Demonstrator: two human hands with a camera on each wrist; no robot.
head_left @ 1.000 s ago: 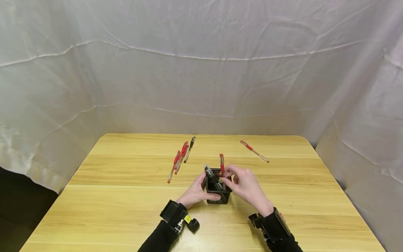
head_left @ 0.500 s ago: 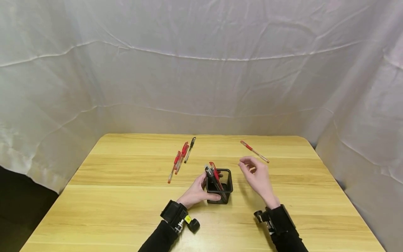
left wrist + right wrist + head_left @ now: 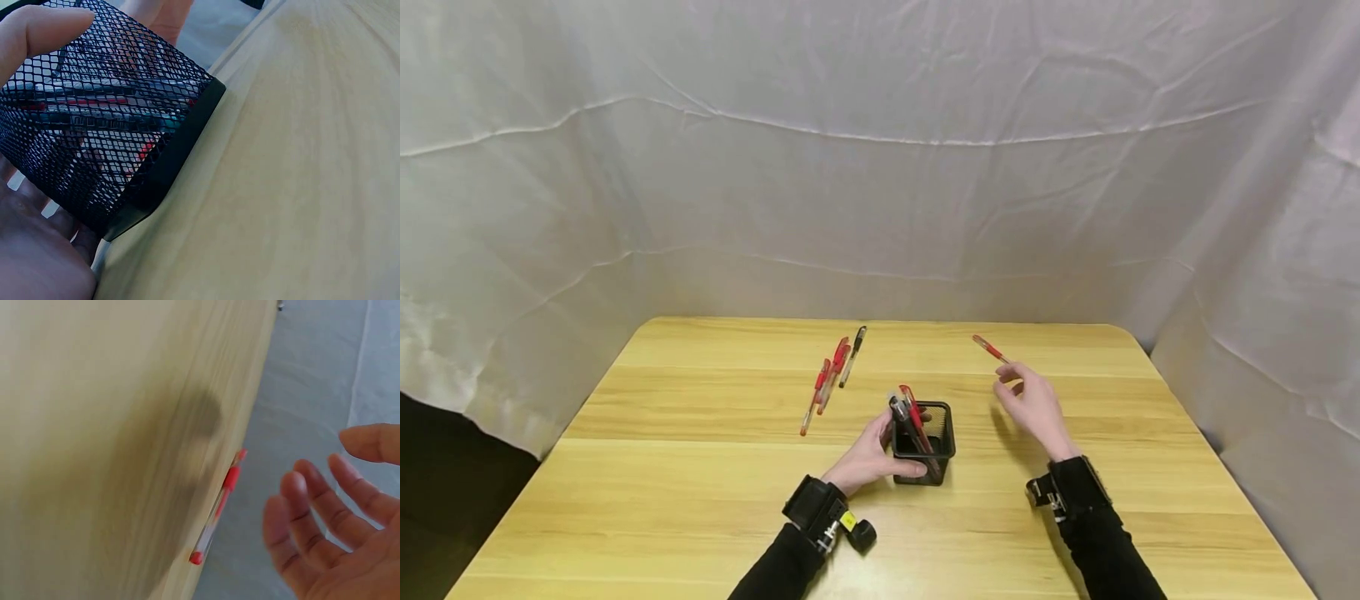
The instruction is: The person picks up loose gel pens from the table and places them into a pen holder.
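Observation:
My left hand [image 3: 868,458] grips a black mesh pen holder [image 3: 946,429] from its left side, thumb across the front. The left wrist view shows the mesh wall [image 3: 125,112] close up, with pens behind it. Inside the holder, a red pen [image 3: 912,404] and dark pens [image 3: 898,408] lean to the left. My right hand [image 3: 1033,406] is over the table by a red pen [image 3: 990,347], overlapping its lower part in the head view. In the right wrist view that pen [image 3: 217,509] lies on the table, apart from the loosely bent fingers, which hold nothing.
Left of the holder, several red pens [image 3: 820,385] lie close together on the wooden table [image 3: 700,500], beside one black-capped pen [image 3: 853,357]. A pale cloth [image 3: 880,200] hangs behind the table and along its sides.
My right hand has let go of a red pen, which now leans left in the holder, and has moved right to the lone red pen. My left hand stays on the holder.

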